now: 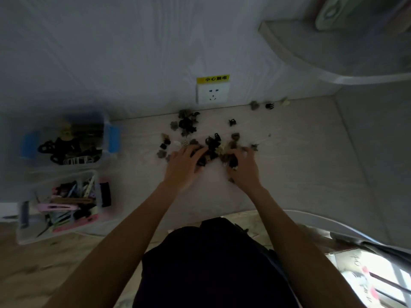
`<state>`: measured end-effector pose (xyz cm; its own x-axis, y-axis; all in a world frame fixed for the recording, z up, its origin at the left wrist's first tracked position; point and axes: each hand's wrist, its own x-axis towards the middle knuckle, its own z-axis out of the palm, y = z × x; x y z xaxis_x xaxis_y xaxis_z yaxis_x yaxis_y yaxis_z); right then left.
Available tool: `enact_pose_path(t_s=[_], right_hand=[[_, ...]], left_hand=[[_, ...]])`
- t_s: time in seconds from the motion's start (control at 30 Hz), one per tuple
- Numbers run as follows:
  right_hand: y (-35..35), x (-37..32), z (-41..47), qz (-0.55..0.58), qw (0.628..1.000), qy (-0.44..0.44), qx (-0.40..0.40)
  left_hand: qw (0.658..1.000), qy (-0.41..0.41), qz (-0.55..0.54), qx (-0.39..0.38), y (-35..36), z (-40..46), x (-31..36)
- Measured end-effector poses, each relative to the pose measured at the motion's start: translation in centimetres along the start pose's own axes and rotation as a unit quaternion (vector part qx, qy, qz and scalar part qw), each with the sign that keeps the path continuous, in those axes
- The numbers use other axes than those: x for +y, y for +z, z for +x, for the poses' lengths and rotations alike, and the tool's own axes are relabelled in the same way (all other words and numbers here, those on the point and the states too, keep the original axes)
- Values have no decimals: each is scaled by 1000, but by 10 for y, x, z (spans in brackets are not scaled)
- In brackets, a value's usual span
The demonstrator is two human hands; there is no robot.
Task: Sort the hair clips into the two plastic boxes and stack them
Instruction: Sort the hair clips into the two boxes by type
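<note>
A pile of small dark and beige claw hair clips (195,132) lies on the pale table against the wall. My left hand (184,165) and my right hand (243,167) both rest on the near side of the pile, fingers curled around clips between them. A clear box with blue latches (111,138) stands at the left and holds dark claw clips. Nearer to me, a clear box with pink latches (95,181) holds long flat clips in pink and other colours. A few stray clips (269,105) lie by the wall to the right.
A white wall socket (212,93) with a yellow warning label sits just behind the pile. A grey chair seat (322,47) juts out at the upper right. The table's front edge (311,213) curves at the lower right. My dark clothing fills the bottom middle.
</note>
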<state>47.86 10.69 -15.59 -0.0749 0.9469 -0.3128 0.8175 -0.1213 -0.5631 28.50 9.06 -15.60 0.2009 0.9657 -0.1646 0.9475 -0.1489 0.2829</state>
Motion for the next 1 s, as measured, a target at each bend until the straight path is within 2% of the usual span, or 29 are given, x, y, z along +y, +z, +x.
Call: enact_pose_path(t_s=[0.13,0.27,0.33,0.4,0.5,0.57,0.8,0.9,1.0], right_hand=[[-12,12,9,-36,999,-12,21],[-37,20,16,-128,992,-14,4],[-46,16,23,-171,983,-58,43],[-46,6,32,-166,975,-140,57],[-34,-3,45,-170,951,-259,0],[-28,-6,51,-178,941,-285,-34],[-36,4,62,-199,927,-316,-45],[-35,5,62,-152,948,-278,4],[-31,-8,58,-75,966,-243,39]], left_hand=[[997,-65,-22,22,-5,-7,-13],[991,-104,-72,38,-5,-11,-17],[988,-112,-95,41,-6,-13,-16],[987,-118,-105,42,-6,-16,-14],[986,-128,-103,36,-7,-17,-11],[985,-135,-101,34,-6,-16,-10],[987,-124,-92,46,-4,-14,-7],[982,-138,-122,40,-4,-22,-11],[971,-146,-173,71,-6,-40,-20]])
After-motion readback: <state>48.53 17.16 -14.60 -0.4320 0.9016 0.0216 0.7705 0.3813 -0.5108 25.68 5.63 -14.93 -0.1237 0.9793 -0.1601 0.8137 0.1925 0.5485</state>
